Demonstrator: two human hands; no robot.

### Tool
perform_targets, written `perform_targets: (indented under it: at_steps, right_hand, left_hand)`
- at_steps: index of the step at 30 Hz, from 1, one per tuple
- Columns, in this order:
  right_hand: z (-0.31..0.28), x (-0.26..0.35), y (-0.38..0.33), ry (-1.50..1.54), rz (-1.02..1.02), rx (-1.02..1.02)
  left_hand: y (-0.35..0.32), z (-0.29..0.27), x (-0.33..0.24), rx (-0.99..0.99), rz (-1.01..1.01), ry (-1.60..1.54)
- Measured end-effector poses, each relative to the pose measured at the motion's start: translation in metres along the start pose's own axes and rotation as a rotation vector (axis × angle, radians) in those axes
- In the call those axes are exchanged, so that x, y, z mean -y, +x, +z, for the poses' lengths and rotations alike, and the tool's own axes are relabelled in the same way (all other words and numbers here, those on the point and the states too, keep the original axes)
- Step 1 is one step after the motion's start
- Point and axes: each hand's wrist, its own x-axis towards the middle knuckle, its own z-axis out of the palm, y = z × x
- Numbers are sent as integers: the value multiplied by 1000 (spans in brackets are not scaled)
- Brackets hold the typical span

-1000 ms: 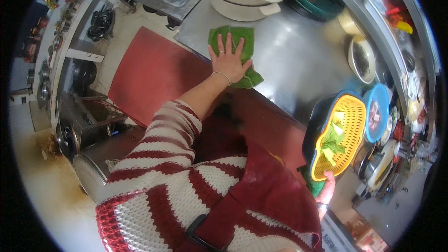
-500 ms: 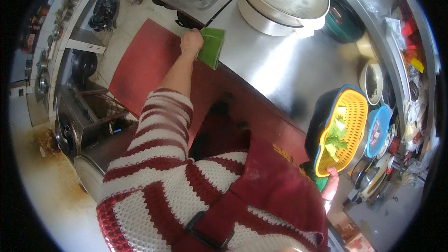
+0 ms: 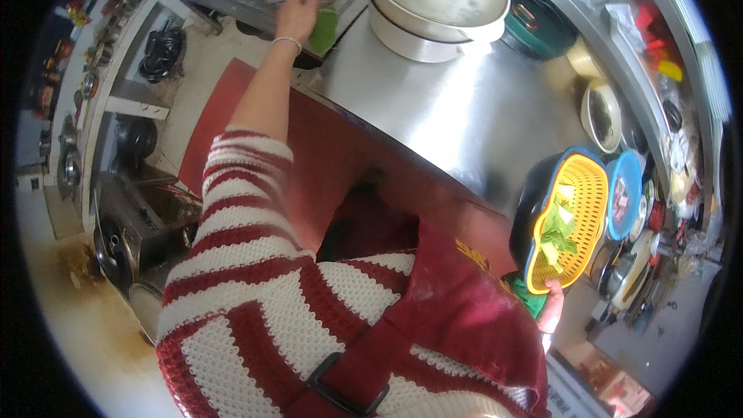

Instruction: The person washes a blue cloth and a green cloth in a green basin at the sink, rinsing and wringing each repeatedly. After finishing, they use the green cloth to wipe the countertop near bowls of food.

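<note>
My left hand (image 3: 298, 14) reaches out at the upper left, over the edge of a sink with coiled hoses. Its fingers are closed on a green cloth (image 3: 323, 32), which hangs down beside the hand. At the lower right, my right hand (image 3: 551, 306) grips the near rim of a yellow slotted basket (image 3: 590, 193), only part of the hand showing. The basket sits tilted in a dark outer bowl (image 3: 526, 209) and carries cut leafy greens (image 3: 559, 228). Another green cloth or sleeve (image 3: 531, 294) shows by my right wrist.
On the steel counter (image 3: 371, 70) stands a large white pot (image 3: 433, 0) with a glass lid. A dark green lidded vessel (image 3: 539, 23), a white bowl (image 3: 600, 116) and a blue basin (image 3: 624, 195) line the right side. The sink (image 3: 240, 11) lies at the upper left.
My left hand has moved up and away from me with the green cloth, from the counter's corner to over the sink. My right hand still holds the yellow basket.
</note>
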Motion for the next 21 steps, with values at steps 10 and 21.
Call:
perform_targets:
  at_steps: [10,21]
  right_hand:
    - [-47,-13,10,74,26,-199]
    - [-76,-43,15,120,14,-398]
  left_hand:
    - [-101,159,81,389,513,738]
    - [-326,153,-35,716,602,402]
